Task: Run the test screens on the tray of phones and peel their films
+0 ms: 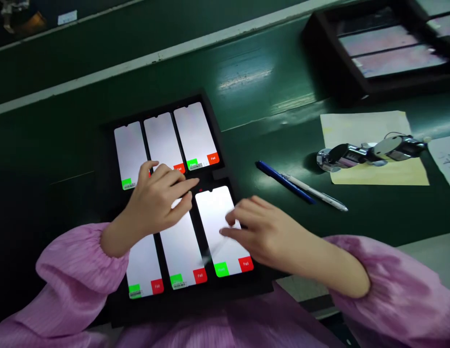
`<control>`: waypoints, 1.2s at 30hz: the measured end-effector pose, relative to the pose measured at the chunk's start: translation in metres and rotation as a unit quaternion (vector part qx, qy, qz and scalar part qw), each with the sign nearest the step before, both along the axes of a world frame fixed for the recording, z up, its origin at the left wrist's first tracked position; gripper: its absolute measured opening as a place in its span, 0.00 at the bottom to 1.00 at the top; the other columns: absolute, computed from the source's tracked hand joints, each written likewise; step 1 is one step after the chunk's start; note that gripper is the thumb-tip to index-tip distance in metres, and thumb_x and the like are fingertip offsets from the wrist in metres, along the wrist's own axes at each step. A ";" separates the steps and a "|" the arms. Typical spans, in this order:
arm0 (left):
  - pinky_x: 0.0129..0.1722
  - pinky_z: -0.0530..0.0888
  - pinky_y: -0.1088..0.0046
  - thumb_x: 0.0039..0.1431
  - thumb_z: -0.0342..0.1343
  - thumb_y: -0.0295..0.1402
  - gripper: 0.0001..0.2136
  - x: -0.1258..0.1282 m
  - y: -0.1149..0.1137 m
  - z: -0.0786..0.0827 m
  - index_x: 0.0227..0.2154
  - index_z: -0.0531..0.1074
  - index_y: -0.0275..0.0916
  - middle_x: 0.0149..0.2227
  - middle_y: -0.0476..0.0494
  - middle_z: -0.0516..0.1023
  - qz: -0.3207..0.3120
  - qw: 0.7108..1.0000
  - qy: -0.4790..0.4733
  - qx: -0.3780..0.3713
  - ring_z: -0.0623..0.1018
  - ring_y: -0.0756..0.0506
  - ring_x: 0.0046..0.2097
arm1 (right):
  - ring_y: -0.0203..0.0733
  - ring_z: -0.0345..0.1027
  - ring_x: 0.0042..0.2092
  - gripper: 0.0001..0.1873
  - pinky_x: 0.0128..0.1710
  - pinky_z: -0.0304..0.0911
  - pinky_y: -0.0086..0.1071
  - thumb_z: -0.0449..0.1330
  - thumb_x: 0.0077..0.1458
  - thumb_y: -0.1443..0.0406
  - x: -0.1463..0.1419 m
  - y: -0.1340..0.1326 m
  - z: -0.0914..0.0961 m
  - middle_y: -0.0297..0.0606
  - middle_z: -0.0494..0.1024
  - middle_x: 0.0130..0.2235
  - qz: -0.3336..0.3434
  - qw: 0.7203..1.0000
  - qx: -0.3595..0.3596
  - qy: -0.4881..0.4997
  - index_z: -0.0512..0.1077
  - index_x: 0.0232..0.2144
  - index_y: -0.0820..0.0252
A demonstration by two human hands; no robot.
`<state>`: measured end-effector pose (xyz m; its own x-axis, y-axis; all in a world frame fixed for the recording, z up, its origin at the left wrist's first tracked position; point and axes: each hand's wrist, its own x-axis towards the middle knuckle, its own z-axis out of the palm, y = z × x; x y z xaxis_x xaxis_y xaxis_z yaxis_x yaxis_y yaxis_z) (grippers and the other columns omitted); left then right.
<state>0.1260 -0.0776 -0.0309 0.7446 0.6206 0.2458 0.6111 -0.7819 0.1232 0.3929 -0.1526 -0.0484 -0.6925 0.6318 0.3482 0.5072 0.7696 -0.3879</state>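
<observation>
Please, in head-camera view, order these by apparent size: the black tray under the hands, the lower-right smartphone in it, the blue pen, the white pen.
1. Black tray
2. Lower-right smartphone
3. Blue pen and white pen: too alike to rank.

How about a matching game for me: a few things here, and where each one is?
1. left hand
2. right hand
3. blue pen
4. yellow paper

A. beside the white pen
B. over the lower-right screen
C. beneath a shiny metal device
D. across the gap between the screen rows

Pairs: 1-D, 2-B, 3-A, 4-C
</observation>
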 end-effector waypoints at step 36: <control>0.67 0.56 0.27 0.73 0.54 0.31 0.05 -0.042 -0.071 0.018 0.40 0.74 0.42 0.47 0.43 0.83 0.189 0.979 0.020 -0.076 0.79 0.36 0.54 | 0.46 0.78 0.53 0.28 0.51 0.77 0.39 0.64 0.59 0.72 0.001 0.005 -0.008 0.42 0.78 0.55 -0.074 0.983 -0.159 0.057 0.68 0.61 0.55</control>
<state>0.0844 -0.1484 -0.0129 0.4622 0.8806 0.1046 0.8597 -0.4739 0.1905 0.3935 -0.1478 -0.0560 -0.5533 0.8117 0.1871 0.5440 0.5222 -0.6568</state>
